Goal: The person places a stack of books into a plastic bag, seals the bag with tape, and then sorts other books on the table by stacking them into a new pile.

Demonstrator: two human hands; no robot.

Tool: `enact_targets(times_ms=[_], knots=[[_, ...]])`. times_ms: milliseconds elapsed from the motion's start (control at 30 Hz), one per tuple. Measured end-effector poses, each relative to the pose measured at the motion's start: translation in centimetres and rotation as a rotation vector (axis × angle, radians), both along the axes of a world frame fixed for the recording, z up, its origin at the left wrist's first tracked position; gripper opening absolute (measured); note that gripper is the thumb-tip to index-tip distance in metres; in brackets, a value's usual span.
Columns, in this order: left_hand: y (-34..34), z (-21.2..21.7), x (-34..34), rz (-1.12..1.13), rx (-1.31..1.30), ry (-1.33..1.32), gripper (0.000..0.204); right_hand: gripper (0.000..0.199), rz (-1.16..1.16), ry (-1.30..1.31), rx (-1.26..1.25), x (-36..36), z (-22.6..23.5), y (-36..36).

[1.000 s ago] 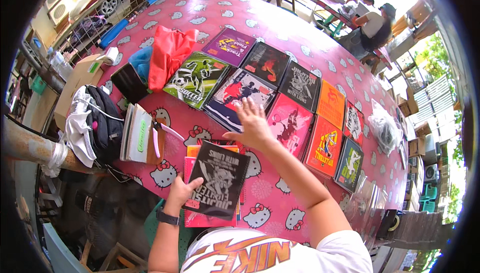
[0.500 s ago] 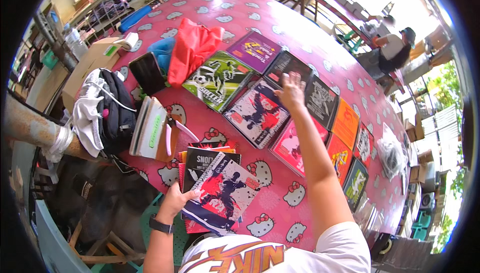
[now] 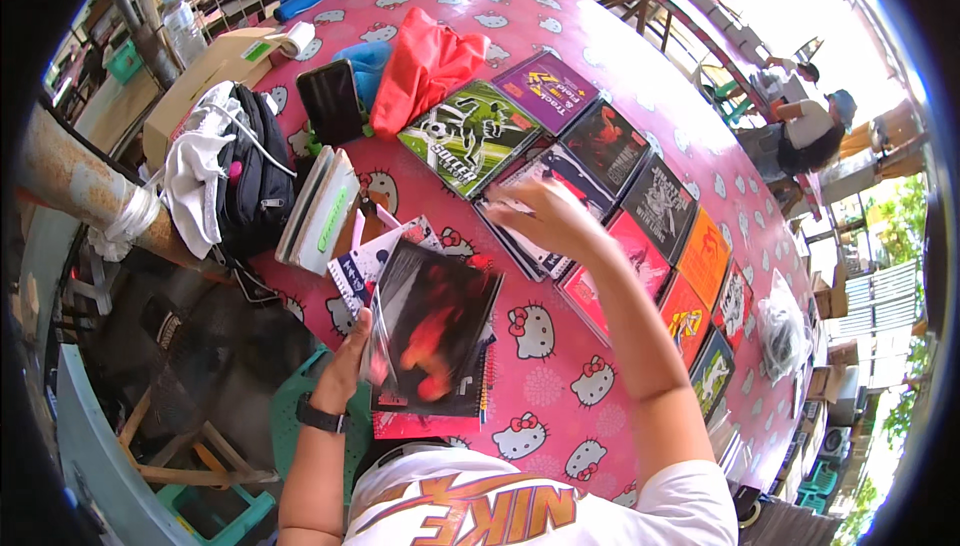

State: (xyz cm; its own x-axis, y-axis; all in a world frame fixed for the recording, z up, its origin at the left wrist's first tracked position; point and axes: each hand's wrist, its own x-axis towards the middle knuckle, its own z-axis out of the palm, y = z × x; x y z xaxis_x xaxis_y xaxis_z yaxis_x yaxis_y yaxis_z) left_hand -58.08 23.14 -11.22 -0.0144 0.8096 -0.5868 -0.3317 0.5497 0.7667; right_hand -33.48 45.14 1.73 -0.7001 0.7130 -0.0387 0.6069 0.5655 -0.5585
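Observation:
My left hand (image 3: 345,351) grips the left edge of a black spiral notebook (image 3: 435,331) with a red figure on its cover, blurred by motion. It lies over several other spiral notebooks near the table's front edge; a white-and-navy notebook (image 3: 360,271) sticks out at their upper left. My right hand (image 3: 550,214), also blurred, is stretched out over a white, navy and red notebook (image 3: 520,246) and holds nothing visible. Around it, stacks include a green soccer notebook (image 3: 470,136), a black one with a red figure (image 3: 605,144), and a pink one (image 3: 630,256).
On the left side are a black bag (image 3: 255,171), a bundle of pads (image 3: 318,211), a phone (image 3: 332,104), a red cloth bag (image 3: 425,66) and a cardboard box (image 3: 205,81). A clear plastic bag (image 3: 782,326) sits at the right. Farther off, people sit near another table.
A black notebook with a red figure now tops the left-hand pile, where the white, navy and red one was. My right hand has drawn back leftward from the black stack. The view has shifted.

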Motion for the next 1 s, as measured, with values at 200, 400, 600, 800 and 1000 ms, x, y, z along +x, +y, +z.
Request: enact_targets(times_ms=[200, 400, 600, 800, 1000], knots=[[1.3, 1.0, 1.4, -0.255, 0.086, 0.228, 0.015, 0.034, -0.235, -0.348, 0.761, -4.0, -13.0, 5.9], [-1.0, -1.2, 0.2, 0.037, 0.034, 0.01, 0.03, 0.019, 0.151, 0.167, -0.258, -3.2, -0.6, -1.6], [0.8, 3.2, 1.0, -0.297, 0.148, 0.216, 0.054, 0.077, 0.101, -0.514, 0.19, -6.0, -6.1, 0.8], [-2.5, 1.7, -1.3, -0.209, -0.08, -0.049, 0.038, 0.096, -0.119, -0.446, 0.333, -3.5, -10.1, 1.3], [-1.6, 0.8, -0.6, -0.267, 0.199, 0.189, 0.03, 0.053, -0.103, -0.309, 0.326, -2.2, -8.2, 1.4]])
